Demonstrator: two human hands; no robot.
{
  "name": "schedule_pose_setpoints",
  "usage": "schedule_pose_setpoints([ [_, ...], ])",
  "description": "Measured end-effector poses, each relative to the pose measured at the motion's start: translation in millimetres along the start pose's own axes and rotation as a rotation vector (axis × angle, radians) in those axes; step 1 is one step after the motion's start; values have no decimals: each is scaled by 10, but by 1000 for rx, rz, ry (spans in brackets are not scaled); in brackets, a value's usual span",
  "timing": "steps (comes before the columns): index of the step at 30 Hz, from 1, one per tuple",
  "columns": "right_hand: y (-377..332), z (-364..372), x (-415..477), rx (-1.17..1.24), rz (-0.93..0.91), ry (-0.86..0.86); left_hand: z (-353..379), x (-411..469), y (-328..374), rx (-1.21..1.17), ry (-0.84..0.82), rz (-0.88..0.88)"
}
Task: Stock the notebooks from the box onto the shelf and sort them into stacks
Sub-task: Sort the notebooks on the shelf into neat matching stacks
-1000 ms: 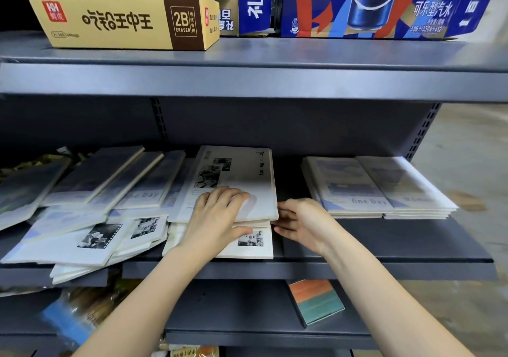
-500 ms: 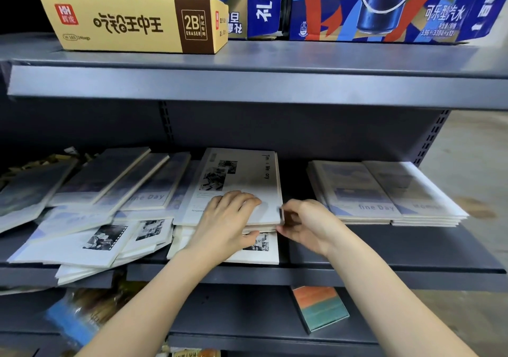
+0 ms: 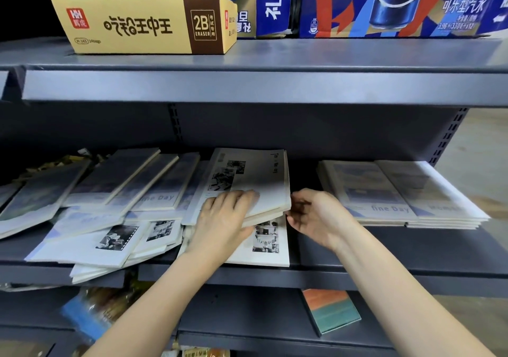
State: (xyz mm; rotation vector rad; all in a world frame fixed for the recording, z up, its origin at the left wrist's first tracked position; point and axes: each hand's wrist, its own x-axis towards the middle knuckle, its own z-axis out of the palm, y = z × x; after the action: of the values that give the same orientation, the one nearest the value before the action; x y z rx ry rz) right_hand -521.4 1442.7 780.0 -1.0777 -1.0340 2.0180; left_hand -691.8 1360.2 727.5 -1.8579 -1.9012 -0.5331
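A small stack of white notebooks (image 3: 255, 180) with black-and-white photos lies in the middle of the grey shelf (image 3: 357, 277). Its near edge is raised off another white notebook (image 3: 264, 249) below. My left hand (image 3: 224, 219) grips the stack at its near edge, fingers flat on top and thumb underneath. My right hand (image 3: 316, 215) curls its thumb and fingers around the stack's near right corner. To the right sit two neat blue "fine Day" stacks (image 3: 398, 194). On the left, loose notebooks (image 3: 110, 200) are scattered and overlap each other.
On the shelf above are a yellow eraser carton (image 3: 143, 24) and blue drink cartons (image 3: 398, 2). The lower shelf holds an orange-and-teal notebook (image 3: 331, 311) and packaged goods (image 3: 90, 310) at the left. The shelf's right end opens onto bare floor (image 3: 478, 150).
The near edge of the white stack has lifted slightly in my hands. Both hands stay at the stack, with the right hand closing in on its corner.
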Motion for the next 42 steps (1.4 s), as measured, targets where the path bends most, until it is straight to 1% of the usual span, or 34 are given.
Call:
schedule_pose_setpoints([
  [2, 33, -22, 24, -91, -56, -5, -25, 27, -18, 42, 28, -10],
  [5, 149, -87, 97, -416, -131, 119, -72, 75, -37, 116, 43, 13],
  [7, 260, -141, 136, -540, -88, 173, -98, 94, -41, 118, 52, 1],
  [9, 375, -170, 134, -576, 11, 141, -131, 113, -31, 121, 56, -18],
  [11, 461, -169, 124, -572, 104, 59, -162, 135, -14, 132, 65, -31],
  [13, 512, -120, 60, -575, 119, 9, -199, 156, -5, 139, 66, -51],
  [17, 534, -52, -51, -575, 1, -13, -266, 211, -28, 166, 80, -110],
  [19, 515, -17, -97, -569, -14, -60, -282, 236, -36, 137, 65, -151],
  [21, 506, 20, -111, -549, -38, -73, -314, 248, -14, 120, 86, -159],
  [25, 366, -34, -86, -306, -152, -57, -421, 300, -4, -15, -38, -273],
  [28, 166, -174, -119, -133, -187, -83, -442, 321, 1, -29, -58, -311],
  [34, -87, -519, -307, -77, -227, -34, -463, 326, 53, -2, -66, -296],
  [37, -230, -739, -457, -154, -298, 26, -504, 338, 137, 72, -76, -268],
  [40, -399, -980, -654, -209, -398, 98, -465, 309, 215, 88, 12, -203],
  [42, -513, -1177, -796, -173, -442, 131, -413, 294, 266, 156, 45, -143],
])
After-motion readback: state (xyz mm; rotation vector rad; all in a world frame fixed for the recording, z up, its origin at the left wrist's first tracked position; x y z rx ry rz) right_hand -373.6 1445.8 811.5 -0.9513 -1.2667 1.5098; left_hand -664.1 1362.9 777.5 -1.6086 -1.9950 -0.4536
